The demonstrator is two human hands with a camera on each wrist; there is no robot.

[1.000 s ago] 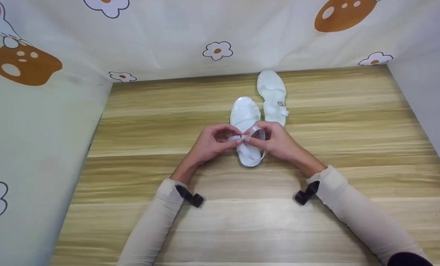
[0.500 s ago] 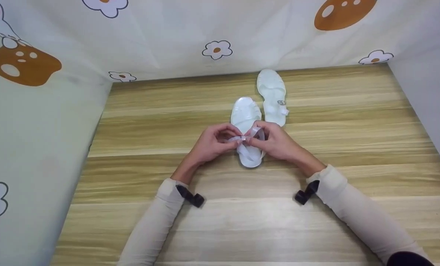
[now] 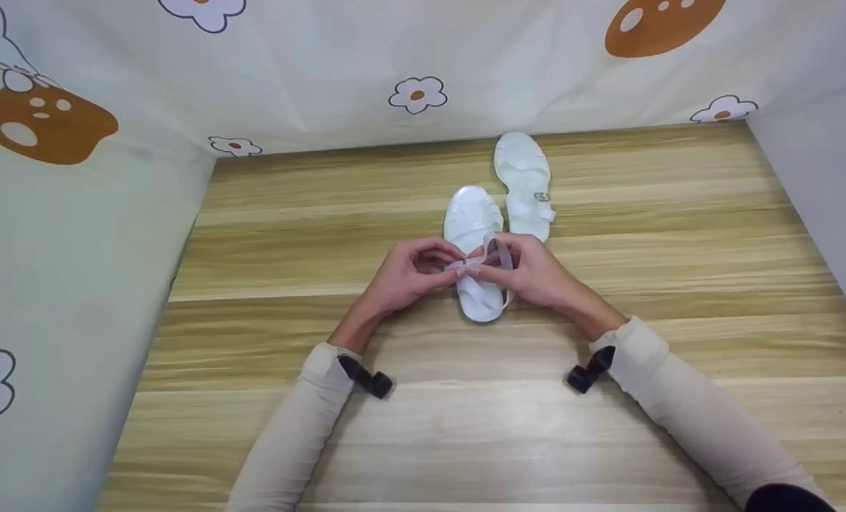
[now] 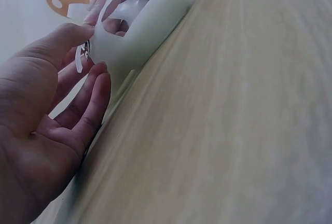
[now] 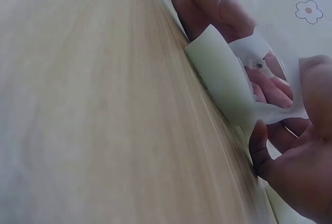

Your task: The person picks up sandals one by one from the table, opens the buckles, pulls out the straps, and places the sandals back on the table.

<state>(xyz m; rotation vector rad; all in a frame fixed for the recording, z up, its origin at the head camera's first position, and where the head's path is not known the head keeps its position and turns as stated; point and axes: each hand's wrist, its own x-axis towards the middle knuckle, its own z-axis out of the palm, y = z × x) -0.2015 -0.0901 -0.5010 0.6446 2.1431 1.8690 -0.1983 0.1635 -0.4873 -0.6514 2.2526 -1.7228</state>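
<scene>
A white sandal [image 3: 471, 217] lies on the wooden tabletop [image 3: 323, 235], toe pointing away. My left hand [image 3: 457, 266] and right hand [image 3: 481, 266] meet over its heel end, and each pinches the thin ankle strap [image 3: 499, 249], which arches up in a loop. In the left wrist view my left hand [image 4: 87, 53] holds the strap end with its small metal buckle [image 4: 85, 47] beside the sandal's heel [image 4: 140, 32]. From the right wrist, my right hand [image 5: 285, 99] pinches the strap [image 5: 270, 86] above the heel [image 5: 218, 73].
A second white sandal [image 3: 524, 181] with a fastened buckle lies just behind and to the right. Cloth walls printed with flowers [image 3: 417, 94] close in the back and left sides. A plain wall [image 3: 821, 178] stands on the right.
Both hands stay at the strap with small finger movements. The strap loop has risen slightly and the sandal has shifted a little.
</scene>
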